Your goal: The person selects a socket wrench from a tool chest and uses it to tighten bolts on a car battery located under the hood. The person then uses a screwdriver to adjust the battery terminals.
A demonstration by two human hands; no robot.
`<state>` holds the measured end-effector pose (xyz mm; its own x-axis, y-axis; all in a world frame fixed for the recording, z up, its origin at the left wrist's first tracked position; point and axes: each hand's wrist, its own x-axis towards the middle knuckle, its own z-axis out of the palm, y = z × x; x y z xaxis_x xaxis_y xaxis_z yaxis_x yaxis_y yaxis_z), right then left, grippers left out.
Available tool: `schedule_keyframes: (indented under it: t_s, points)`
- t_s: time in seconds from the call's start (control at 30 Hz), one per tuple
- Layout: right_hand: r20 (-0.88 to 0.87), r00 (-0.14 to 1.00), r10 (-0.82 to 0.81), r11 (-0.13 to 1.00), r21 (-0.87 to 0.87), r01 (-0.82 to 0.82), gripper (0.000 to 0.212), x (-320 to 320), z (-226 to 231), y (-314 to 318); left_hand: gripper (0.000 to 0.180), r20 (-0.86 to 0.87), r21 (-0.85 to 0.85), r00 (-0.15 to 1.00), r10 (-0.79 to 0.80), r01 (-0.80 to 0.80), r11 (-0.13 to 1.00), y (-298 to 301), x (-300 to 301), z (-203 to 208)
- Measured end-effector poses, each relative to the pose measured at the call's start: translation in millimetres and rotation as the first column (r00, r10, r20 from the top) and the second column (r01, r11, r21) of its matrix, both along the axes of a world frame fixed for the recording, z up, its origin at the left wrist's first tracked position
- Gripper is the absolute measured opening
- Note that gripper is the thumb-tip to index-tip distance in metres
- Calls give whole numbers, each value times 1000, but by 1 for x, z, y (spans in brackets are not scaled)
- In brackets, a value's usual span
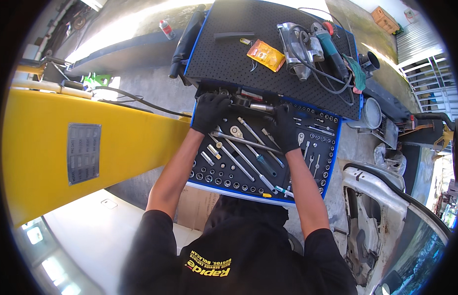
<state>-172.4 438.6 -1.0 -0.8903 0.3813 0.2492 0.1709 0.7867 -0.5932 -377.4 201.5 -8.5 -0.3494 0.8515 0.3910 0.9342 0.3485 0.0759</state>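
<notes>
Yellow lettering [209, 265] marks the person's black shirt [258, 246]. A stamped metal plate [84, 153] is fixed to the yellow beam [37, 132] at left. A printed yellow packet [266, 55] lies on the far black mat [229, 56]. The left hand [213, 113] and right hand [284, 128], both gloved, are partly curled at the far part of the open drawer [333, 153]; fingertips are obscured, so any grip cannot be told. The drawer, in front of the person, contains sockets [227, 183], a ratchet [236, 132] and a long metal bar [246, 141].
</notes>
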Motion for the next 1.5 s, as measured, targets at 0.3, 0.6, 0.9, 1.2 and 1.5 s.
schedule_keyframes:
  t_s: [0.3,0.6,0.9,1.2,1.5]
  points:
    - [99,994,-45,987,-148,60,30,47,19,-56,33,163,-52,981,-106,116,992,-40,19,-1]
    - [-290,956,-38,994,84,65,27,36,58,-54,26,32,63,997,-67,65,996,-45,30,60]
    - [-358,926,-120,993,-41,112,27,-61,46,-9,22,37,85,999,16,-19,996,30,-73,63]
    - [-173,694,-699,619,339,708,32,122,18,58,27,610,416,730,308,-626,660,63,70,10]
    - [112,673,-731,682,159,714,42,197,-35,100,49,528,-290,595,605,-544,788,186,144,13]
